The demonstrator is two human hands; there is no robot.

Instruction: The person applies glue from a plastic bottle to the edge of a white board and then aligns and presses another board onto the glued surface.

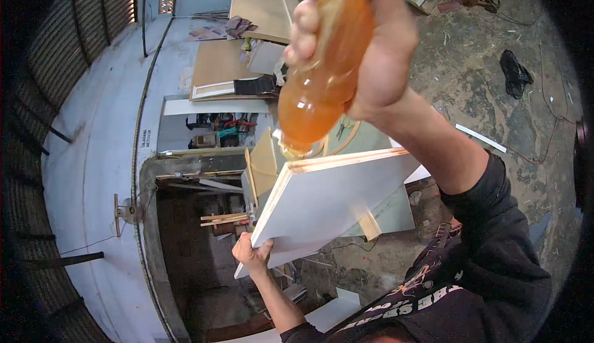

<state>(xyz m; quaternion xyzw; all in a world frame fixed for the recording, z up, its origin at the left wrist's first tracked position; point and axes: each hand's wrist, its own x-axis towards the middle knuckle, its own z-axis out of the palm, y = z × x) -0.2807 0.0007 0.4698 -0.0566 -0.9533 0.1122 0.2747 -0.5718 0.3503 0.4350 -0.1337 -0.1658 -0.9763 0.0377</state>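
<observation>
My right hand (387, 58) is wrapped round a clear plastic bottle (303, 108) of orange-amber liquid. The bottle is tilted with its narrow end down, just over the corner of a white panel (334, 204). Whether its tip touches the panel I cannot tell. Along the panel's pale, layered edge (346, 161) runs a brownish, wet-looking streak. My left hand (251, 253) grips the panel's lower left edge, thumb on the white face, and holds it tilted. Below the panel's right part a short piece of pale wood (370, 226) sticks out over a greenish surface (396, 210).
Brown boards (216, 64) and a frame with a black insert (253, 85) lie beyond, at the upper left. Tools fill a wall recess (216, 129). On the concrete floor at right are a black plastic bag (515, 73), a white strip (481, 138) and a thin cable.
</observation>
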